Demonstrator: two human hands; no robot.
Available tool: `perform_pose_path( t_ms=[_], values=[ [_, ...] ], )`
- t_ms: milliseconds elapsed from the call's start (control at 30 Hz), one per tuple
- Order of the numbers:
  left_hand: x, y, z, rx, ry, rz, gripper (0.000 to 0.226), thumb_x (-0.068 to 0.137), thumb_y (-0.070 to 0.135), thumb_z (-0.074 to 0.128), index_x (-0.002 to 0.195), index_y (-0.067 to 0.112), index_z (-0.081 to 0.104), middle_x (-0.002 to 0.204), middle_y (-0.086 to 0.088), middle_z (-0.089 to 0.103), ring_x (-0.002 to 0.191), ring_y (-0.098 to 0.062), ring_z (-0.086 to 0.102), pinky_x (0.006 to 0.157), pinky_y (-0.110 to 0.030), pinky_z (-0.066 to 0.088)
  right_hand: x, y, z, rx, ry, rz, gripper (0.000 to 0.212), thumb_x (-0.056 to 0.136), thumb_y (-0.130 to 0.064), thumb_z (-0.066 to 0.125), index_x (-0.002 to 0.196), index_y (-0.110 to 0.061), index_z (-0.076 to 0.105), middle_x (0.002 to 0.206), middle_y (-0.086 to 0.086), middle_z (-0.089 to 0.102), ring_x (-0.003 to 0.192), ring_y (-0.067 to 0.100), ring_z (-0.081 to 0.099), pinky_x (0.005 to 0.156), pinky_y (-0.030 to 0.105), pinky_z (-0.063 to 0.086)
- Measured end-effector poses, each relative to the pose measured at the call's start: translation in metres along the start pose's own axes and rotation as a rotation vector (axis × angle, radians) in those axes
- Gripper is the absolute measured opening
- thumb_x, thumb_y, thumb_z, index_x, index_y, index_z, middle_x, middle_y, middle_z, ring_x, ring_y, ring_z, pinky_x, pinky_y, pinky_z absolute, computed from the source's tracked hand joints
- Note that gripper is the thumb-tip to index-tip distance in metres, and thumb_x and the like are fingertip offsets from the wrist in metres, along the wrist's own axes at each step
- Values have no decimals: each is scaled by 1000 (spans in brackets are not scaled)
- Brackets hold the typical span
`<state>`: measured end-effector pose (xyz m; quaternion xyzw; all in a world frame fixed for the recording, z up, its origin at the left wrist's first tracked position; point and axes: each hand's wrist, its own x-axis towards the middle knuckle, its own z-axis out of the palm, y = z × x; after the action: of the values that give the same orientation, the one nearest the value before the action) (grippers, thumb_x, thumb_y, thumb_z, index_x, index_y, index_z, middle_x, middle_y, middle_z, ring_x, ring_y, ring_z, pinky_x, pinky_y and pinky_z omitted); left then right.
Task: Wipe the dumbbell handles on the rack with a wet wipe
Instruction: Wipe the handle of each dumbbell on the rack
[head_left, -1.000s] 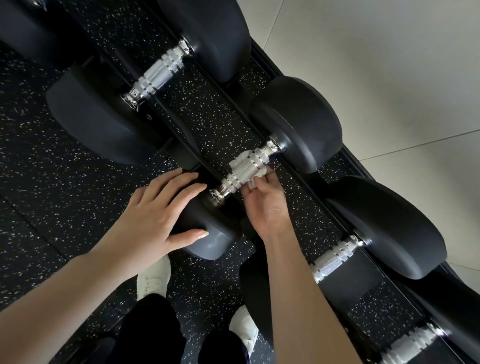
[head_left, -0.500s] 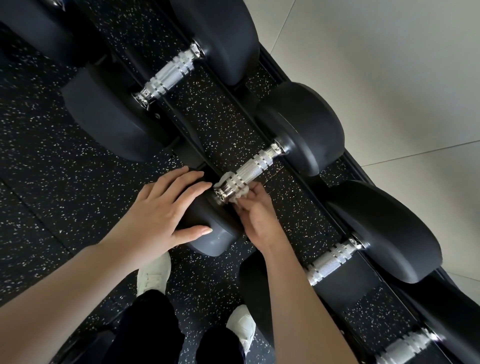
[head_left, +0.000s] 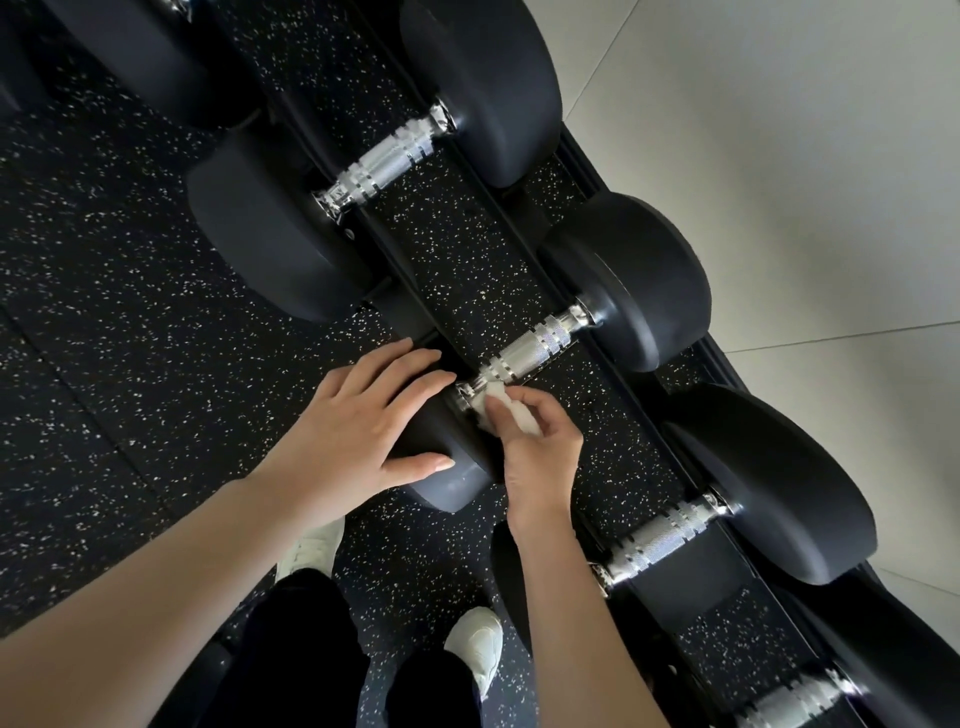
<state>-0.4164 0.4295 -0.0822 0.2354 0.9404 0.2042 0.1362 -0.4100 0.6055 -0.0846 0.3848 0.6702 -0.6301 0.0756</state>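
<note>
On the rack (head_left: 587, 171), which runs diagonally from the upper left to the lower right, several dumbbells lie side by side, each with a silver handle between two black heads. At the near end of the middle handle (head_left: 530, 351), just beside the near head (head_left: 447, 467), the right hand (head_left: 540, 441) pinches a crumpled white wet wipe (head_left: 511, 413) between thumb and fingers and presses it against the metal collar. The rest of this handle, up to the far head (head_left: 649, 286), is bare and free. The left hand (head_left: 353, 426) lies flat and spread on top of the near head, fingers apart, thumb along its lower edge; it grips nothing. The two hands are close but do not touch. The neighbouring handles, one above (head_left: 384, 161) and one below (head_left: 660, 540), lie well apart from the hands, with speckled black floor (head_left: 104, 312) visible through the gaps between them. Behind the rack's far rail lies pale tiled floor (head_left: 779, 130). Below the arms, two white shoes (head_left: 475, 644) stand on the speckled floor near the rack's front edge.
</note>
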Motion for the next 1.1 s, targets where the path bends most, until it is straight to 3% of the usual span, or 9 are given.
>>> perform_pose_path(
  t_ms=[167, 333, 533, 700, 1100],
  values=[
    [0, -1, 1, -35, 18, -4, 69, 82, 64, 38, 138, 24, 43, 147, 4, 39, 138, -19, 30, 94, -45, 42, -4, -21, 15, -179, -2, -149, 11, 77, -11, 74, 83, -19, 71, 84, -8, 70, 75, -1, 64, 66, 13, 49],
    [1, -3, 1, -69, 2, -2, 70, 81, 67, 36, 138, 28, 43, 147, 7, 39, 139, -17, 29, 98, -43, 40, -3, -22, 27, -557, 13, -279, 8, 79, -23, 72, 87, -20, 72, 80, -6, 70, 74, 10, 64, 69, 23, 52],
    [-3, -8, 3, -206, 52, -114, 88, 72, 75, 40, 143, 23, 35, 148, 6, 35, 131, -16, 31, 96, -44, 43, 2, -28, 28, -782, 1, -256, 13, 81, -34, 71, 90, -26, 72, 76, -6, 69, 69, 11, 61, 55, 11, 43],
    [0, -10, 4, -217, 68, -126, 89, 67, 77, 42, 138, 23, 39, 145, 5, 39, 126, -18, 35, 92, -43, 45, 9, -36, 31, -1030, -21, -295, 19, 83, -45, 65, 96, -32, 68, 82, 3, 70, 76, 24, 64, 64, 31, 53],
    [-2, -10, 7, -218, 77, -130, 90, 68, 78, 42, 140, 23, 39, 146, 6, 38, 126, -19, 37, 93, -43, 44, 27, -59, 35, -1222, -16, -339, 22, 88, -37, 61, 103, -22, 66, 94, 9, 68, 87, 29, 63, 68, 30, 46]
  ],
)
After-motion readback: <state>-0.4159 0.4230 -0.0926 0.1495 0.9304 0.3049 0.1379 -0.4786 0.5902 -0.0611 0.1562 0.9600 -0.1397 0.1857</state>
